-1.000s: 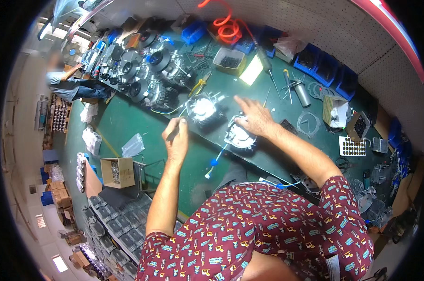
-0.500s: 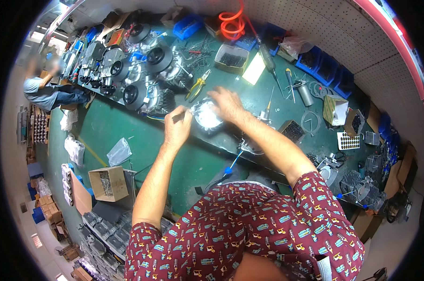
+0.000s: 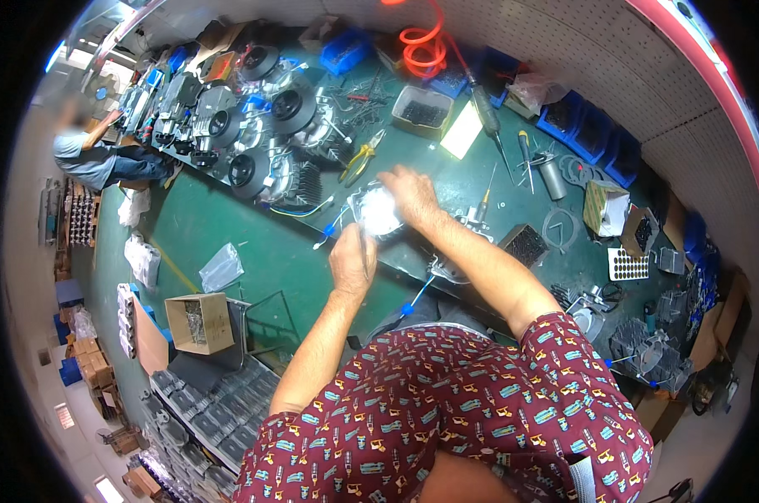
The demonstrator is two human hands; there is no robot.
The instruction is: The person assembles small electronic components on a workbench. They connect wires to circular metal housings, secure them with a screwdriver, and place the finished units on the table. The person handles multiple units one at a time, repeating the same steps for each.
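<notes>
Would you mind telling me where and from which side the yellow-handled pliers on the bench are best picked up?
Grip the yellow-handled pliers by their two yellow handles, coming from above on the near side. The handles lie flat and splayed toward the person, apart from the motors; the jaws point away toward cluttered small parts.

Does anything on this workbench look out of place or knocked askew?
Nothing looks spilled or broken. The green bench is crowded, with pliers and screwdrivers lying loose. The right hand rests on a shiny metal part; the left hand is beside it.

Shiny silver metal housing, flat on the green bench, wires trailing left
</notes>
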